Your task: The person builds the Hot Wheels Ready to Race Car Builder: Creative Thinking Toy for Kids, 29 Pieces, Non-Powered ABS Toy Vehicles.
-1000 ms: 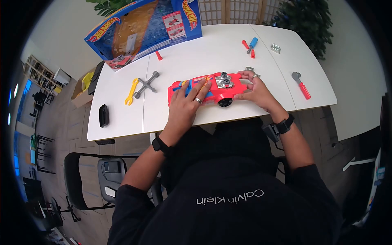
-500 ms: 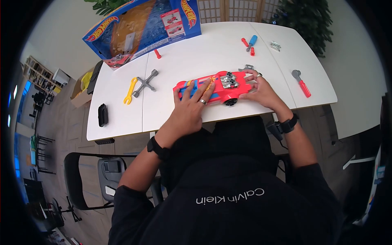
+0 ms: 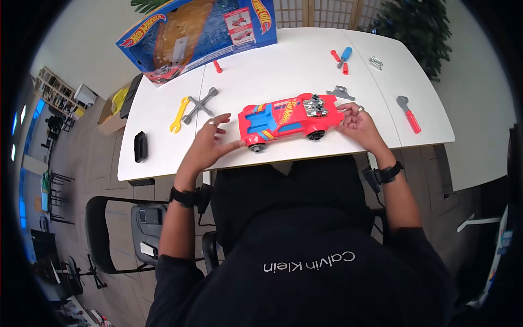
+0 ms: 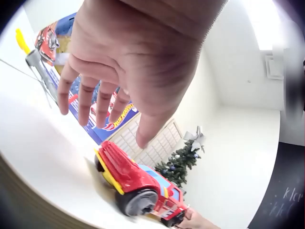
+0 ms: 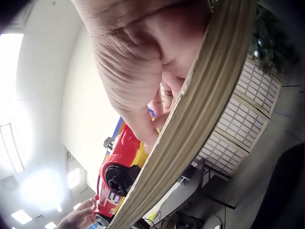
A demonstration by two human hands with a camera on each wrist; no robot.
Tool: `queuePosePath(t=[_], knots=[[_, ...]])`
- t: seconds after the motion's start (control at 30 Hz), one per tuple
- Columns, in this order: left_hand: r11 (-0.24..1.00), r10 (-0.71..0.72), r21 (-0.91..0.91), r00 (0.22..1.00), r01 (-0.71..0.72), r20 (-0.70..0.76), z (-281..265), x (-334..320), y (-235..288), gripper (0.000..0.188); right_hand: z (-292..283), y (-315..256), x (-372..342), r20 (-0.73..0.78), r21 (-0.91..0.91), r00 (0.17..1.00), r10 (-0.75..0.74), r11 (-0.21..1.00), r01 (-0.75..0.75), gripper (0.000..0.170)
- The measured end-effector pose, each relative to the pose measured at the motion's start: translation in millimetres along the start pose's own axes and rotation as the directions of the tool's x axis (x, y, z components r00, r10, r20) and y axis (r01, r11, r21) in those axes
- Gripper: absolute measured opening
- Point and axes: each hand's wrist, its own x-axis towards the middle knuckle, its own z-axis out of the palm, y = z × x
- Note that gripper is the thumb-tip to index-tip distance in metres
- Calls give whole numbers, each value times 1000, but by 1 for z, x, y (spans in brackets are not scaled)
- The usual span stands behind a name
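Observation:
A red toy car (image 3: 283,117) with blue panels and a chrome engine sits on its wheels on the white table (image 3: 283,60). My left hand (image 3: 210,143) is spread beside its rear end, thumb pointing at the rear corner. In the left wrist view, the left hand (image 4: 128,62) hangs above the toy car (image 4: 138,181) with nothing in its fingers. My right hand (image 3: 360,128) is at the nose and pinches it between thumb and bent fingers. The table edge partly hides the right hand (image 5: 138,86) in the right wrist view.
Left of the car lie a grey cross wrench (image 3: 200,105), a yellow wrench (image 3: 179,115) and a black object (image 3: 140,147). A grey part (image 3: 340,92) is behind the nose. Farther right are a blue-handled screwdriver (image 3: 345,56) and a red-handled tool (image 3: 409,115). A toy box (image 3: 201,41) stands behind.
My left hand has come off the car's top and moved left to beside its rear, uncovering the roof and bed. The car has shifted slightly right, with my right hand staying at its nose.

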Motion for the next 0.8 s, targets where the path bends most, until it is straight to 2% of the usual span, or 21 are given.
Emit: queuePosePath(t=[0.03,0.07,0.1,0.13,0.17,0.2,0.27,0.3,0.33,0.4,0.43,0.47,0.5,0.53,0.6,0.63,0.67,0.73,0.77,0.8], knots=[[1000,-25,-15,999,26,40,3,0,-1,100,2,3,0,-16,1,999,-40,999,40,50],[1000,-19,-14,999,19,49,8,0,-5,100,2,5,0,-33,1,996,-79,997,79,40],[1000,29,-12,1000,-29,2,15,1,-10,108,1,7,0,-45,-1,996,-73,997,73,40],[997,78,-10,996,-79,-43,21,2,-13,115,2,1,0,-56,13,998,-23,1000,24,31],[997,76,-11,996,-76,-47,25,4,-14,116,-2,-5,1,-65,25,998,25,999,-24,22],[996,87,-16,995,-88,-40,28,6,-18,116,-14,-10,4,-78,19,997,28,999,-26,22],[997,82,-4,994,-83,-75,34,8,-24,113,-41,-22,16,23,-160,994,108,982,-103,11],[996,88,-3,991,-88,-102,38,7,-25,108,-50,-29,22,-127,-280,991,40,957,-74,5],[995,99,-7,991,-100,-93,41,7,-26,108,-70,-19,36,-194,-513,976,-104,858,-10,9],[984,146,-78,979,-158,-142,46,9,-32,102,-108,-23,60,-283,-746,941,-186,659,-94,21],[984,116,-126,990,-125,-76,44,8,-32,93,-131,-15,78,-321,-790,918,-234,601,-123,25],[983,120,-128,990,-129,-73,46,8,-31,93,-154,-8,99,-304,-834,916,-263,537,-123,30],[977,125,-163,986,-141,-108,47,8,-29,92,-175,-1,119,-283,-874,913,-292,471,-121,36],[968,127,-196,981,-155,-146,47,8,-28,92,-193,11,137,-284,-875,912,-296,470,-120,36],[965,132,-206,980,-161,-147,46,6,-27,89,-222,32,168,-233,-929,931,-279,348,-128,52],[962,134,-217,980,-163,-146,46,5,-27,87,-228,30,177,-241,-918,962,-130,352,-182,66],[962,135,-217,979,-167,-155,45,4,-28,87,-233,32,180,-237,-921,962,-138,348,-177,66],[973,93,-205,992,-108,-80,42,2,-27,87,-241,36,186,-243,-881,970,18,415,-228,71],[973,80,-209,992,-98,-95,42,1,-26,85,-246,36,191,-225,-826,966,125,502,-257,74],[973,77,-212,992,-97,-99,41,2,-25,85,-248,37,197,-221,-828,967,124,500,-253,74]])
